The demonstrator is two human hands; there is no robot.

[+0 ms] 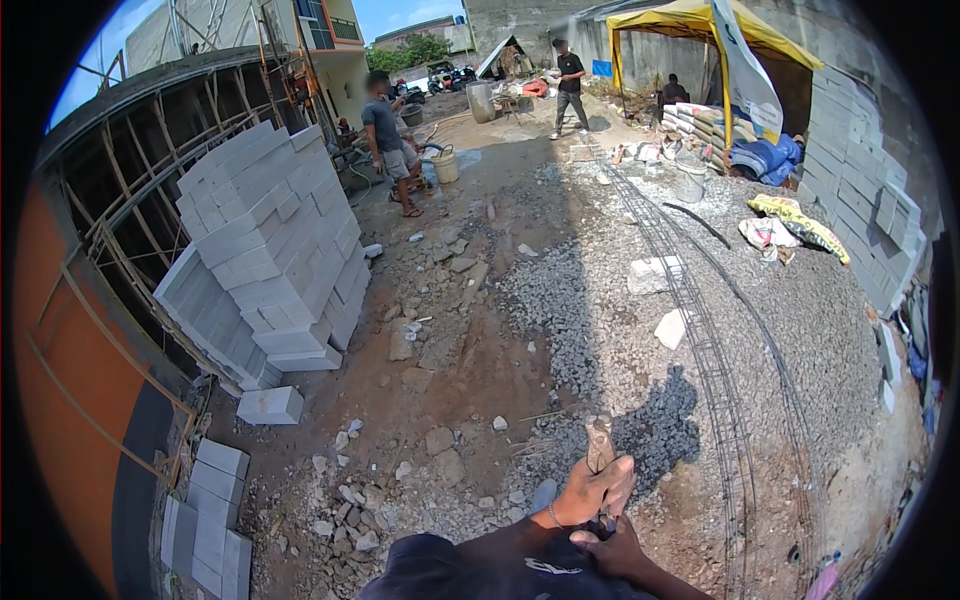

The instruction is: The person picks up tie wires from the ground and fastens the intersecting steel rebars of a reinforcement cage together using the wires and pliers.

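A worn pair of pincers (pixel 600 440) points away from me, its metal jaws uppermost, in front of my body near the bottom of the head view. My left hand (pixel 588 494), with a thin bracelet at the wrist, is closed around the pincers below the jaws. Just beneath it, my right hand (pixel 618 552) is closed at the lower end of the same tool, thumb toward the left hand. Most of the handles are hidden by my fingers. Gravel and broken stone lie on the ground beyond the hands.
Long rebar cages (pixel 690 300) run along the gravel at right. Stacked grey blocks (pixel 285 250) stand at left, more blocks (pixel 850 170) at far right. Two people (pixel 388 130) stand ahead; another sits beneath a yellow canopy (pixel 680 20). A bucket (pixel 690 182) and sacks (pixel 800 225) lie nearby.
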